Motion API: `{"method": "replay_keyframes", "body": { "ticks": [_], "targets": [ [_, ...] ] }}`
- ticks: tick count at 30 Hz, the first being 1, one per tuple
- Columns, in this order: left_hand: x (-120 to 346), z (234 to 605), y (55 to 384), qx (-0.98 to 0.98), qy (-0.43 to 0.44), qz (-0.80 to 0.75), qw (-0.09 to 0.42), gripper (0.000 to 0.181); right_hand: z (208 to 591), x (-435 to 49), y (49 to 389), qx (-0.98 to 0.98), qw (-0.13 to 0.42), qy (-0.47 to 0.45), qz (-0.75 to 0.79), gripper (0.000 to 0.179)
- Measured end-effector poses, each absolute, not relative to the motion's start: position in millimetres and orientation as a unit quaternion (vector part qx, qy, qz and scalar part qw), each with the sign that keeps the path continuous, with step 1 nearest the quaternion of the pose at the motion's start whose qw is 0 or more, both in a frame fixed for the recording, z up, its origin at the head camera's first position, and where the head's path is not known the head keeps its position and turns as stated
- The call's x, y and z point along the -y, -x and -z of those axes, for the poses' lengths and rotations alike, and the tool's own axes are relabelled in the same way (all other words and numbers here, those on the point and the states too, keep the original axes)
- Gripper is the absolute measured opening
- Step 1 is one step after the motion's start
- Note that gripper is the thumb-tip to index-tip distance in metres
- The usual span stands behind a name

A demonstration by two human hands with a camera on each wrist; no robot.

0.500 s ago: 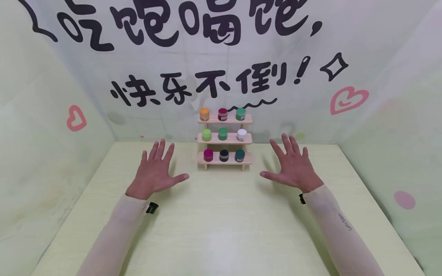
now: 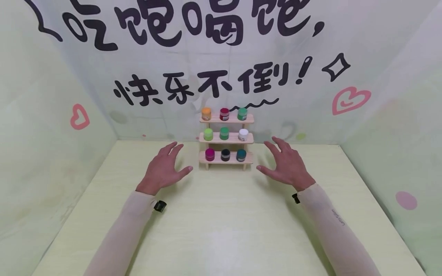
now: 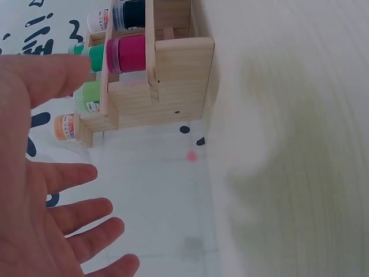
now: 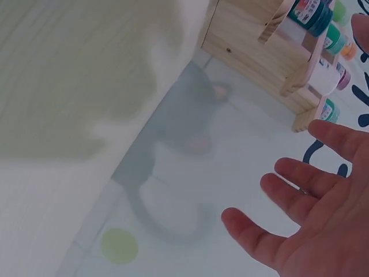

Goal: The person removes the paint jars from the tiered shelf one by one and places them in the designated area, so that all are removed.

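Observation:
A small three-step wooden rack (image 2: 226, 162) stands at the back of the table and carries several little paint jars: orange (image 2: 206, 113), dark red (image 2: 224, 113) and green (image 2: 242, 113) on top, a magenta jar (image 2: 210, 154) on the lowest step. My left hand (image 2: 165, 168) hovers left of the rack, fingers relaxed and holding nothing. My right hand (image 2: 284, 164) hovers to the right of it, also empty with fingers spread. The rack's side (image 3: 173, 81) shows in the left wrist view beside the left hand (image 3: 40, 190), and the rack (image 4: 259, 52) lies beyond the right hand (image 4: 311, 213) in the right wrist view.
The pale wooden table (image 2: 221, 230) is enclosed by printed fabric walls (image 2: 221, 69) at the back and on both sides. Both forearms wear light sleeves (image 2: 331, 230).
Both hands have moved inward and slightly forward toward the rack, and their fingers have gone from flat and wide-spread to more relaxed.

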State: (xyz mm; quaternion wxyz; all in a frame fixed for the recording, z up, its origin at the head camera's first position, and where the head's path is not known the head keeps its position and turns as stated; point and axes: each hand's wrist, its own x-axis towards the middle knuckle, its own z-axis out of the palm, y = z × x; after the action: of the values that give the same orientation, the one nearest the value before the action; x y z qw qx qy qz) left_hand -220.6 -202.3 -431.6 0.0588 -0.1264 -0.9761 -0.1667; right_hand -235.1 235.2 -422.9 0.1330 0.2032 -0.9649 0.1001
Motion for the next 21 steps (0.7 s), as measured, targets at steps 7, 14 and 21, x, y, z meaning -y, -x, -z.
{"method": "replay_keyframes", "body": {
  "ticks": [7,14,21],
  "targets": [
    [195.8,440.7,227.6,0.963,0.13,0.225,0.065,0.077,427.7,-219.5,238.9,0.951,0.154,-0.22,-0.155,0.074],
    [190.9,449.2,234.0,0.953,0.132,0.27,0.049,0.071,433.7,-207.1,242.4,0.949,0.135,-0.221,-0.178,0.07],
    [185.1,456.4,239.6,0.937,0.131,0.32,0.041,0.063,439.8,-195.0,246.5,0.951,0.103,-0.212,-0.2,0.068]
  ]
}}
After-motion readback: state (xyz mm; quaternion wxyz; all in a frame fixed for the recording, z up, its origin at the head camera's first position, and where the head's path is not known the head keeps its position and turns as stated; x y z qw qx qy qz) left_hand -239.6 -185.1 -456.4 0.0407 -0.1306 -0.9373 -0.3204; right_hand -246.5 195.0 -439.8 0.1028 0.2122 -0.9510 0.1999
